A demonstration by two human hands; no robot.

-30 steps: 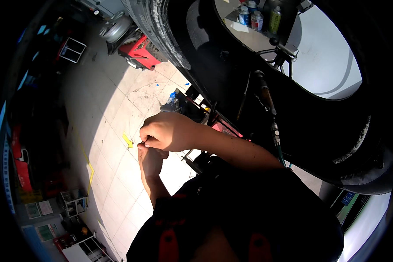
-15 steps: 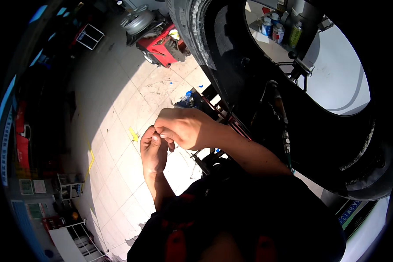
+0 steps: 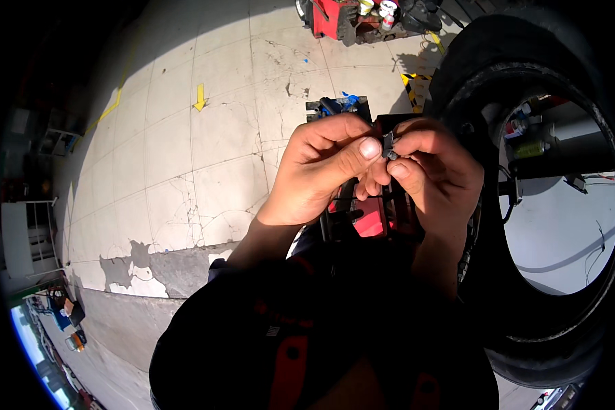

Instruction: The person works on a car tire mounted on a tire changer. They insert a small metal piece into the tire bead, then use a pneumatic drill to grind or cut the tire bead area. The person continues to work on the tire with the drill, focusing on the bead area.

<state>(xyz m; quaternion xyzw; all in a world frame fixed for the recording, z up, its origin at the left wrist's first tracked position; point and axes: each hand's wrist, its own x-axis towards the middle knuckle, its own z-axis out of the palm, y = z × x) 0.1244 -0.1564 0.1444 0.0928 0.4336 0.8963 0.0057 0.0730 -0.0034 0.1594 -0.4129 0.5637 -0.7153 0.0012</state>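
Note:
A small dark piece [image 3: 389, 145], rubbery-looking, is held up between both hands; its exact kind is too small to make out. My left hand [image 3: 314, 167] pinches it from the left, the thumb pressing toward it. From the other side my right hand [image 3: 444, 167] grips it between thumb and forefinger, the other fingers curled. Close on the right stands a big black tire [image 3: 478, 78], upright with its opening facing me. Below and behind the hands is a partly covered stand with a red part [image 3: 369, 219].
Blue items [image 3: 348, 104] lie on the stand beyond my hands. Farther off are a red machine [image 3: 331, 19] and small tubs [image 3: 387, 8]. A yellow arrow [image 3: 199, 98] marks the tiled floor. Through the tire, a green can [image 3: 531, 149] shows. At left is a white rack [image 3: 41, 236].
The view has swung, so the tire and floor appear shifted. My hands now sit farther right in the picture and have turned, exposing the small dark piece between the fingertips.

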